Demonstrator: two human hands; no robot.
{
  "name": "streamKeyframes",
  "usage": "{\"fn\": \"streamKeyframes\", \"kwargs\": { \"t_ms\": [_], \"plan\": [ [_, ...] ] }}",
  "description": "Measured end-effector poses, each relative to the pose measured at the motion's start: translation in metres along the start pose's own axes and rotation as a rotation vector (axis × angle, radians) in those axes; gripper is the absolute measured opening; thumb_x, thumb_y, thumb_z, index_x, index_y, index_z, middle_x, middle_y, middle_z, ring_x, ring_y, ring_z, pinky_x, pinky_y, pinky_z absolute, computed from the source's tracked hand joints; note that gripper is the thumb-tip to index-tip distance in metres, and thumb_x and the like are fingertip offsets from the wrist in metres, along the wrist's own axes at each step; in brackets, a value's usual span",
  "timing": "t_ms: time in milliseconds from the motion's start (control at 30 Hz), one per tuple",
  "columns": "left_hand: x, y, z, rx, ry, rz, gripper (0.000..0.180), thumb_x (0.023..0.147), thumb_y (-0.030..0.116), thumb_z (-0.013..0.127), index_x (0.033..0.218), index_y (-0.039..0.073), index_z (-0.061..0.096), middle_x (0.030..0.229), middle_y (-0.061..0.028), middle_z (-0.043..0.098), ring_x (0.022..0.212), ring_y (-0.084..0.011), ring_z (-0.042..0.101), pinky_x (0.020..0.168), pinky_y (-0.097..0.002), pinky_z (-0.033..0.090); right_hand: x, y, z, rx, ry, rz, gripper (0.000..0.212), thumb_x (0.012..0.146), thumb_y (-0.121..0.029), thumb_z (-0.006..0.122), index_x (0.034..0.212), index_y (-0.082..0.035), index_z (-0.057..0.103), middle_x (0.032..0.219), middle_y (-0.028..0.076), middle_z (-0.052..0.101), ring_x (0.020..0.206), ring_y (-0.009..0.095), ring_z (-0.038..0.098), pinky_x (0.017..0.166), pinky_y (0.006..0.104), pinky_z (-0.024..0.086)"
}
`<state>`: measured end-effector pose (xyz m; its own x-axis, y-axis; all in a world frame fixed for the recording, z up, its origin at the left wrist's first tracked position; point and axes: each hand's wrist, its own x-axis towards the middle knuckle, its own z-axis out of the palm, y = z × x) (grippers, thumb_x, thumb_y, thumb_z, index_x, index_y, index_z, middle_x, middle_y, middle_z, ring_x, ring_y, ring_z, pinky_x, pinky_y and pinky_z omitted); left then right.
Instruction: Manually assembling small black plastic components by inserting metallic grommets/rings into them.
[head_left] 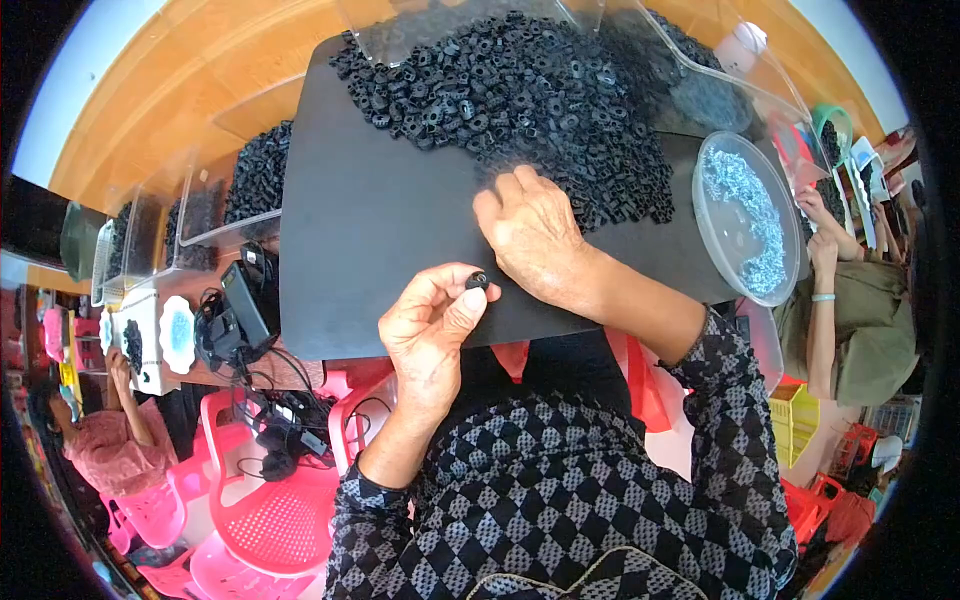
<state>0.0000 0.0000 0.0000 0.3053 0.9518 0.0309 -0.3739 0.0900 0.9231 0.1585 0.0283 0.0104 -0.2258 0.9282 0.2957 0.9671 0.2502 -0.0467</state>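
Head view: small black ring part (477, 281), round with a centre hole, sits pinched between thumb and forefinger of the left hand (432, 335), raised over the near edge of the black mat (370, 230). Right hand (535, 235) lies palm-down, fingers loosely spread, touching the pile of black parts (510, 90) farther off.

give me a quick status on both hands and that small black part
Left hand pinching small black ring part in fingers. Right hand flat on edge of black parts pile. Nothing blocking on the black mat.
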Motion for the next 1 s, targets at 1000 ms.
{"fn": "streamKeyframes", "kwargs": {
  "t_ms": [1000],
  "plan": [
    [0.003, -0.001, 0.014, -0.03, -0.113, -0.095, 0.016, 0.087, 0.002, 0.061, 0.102, -0.005, 0.059, 0.09, -0.0077, 0.064, 0.084, -0.0122, 0.059, 0.08, -0.0243, 0.048, -0.053, -0.01, -0.028, 1.432, 0.297, 0.377, 0.01, 0.081, 0.003, 0.062, 0.091, 0.001, 0.063, 0.084, 0.003, 0.06, 0.07, 0.008, 0.06, 0.062, 0.0211, 0.047]
  ]
}}
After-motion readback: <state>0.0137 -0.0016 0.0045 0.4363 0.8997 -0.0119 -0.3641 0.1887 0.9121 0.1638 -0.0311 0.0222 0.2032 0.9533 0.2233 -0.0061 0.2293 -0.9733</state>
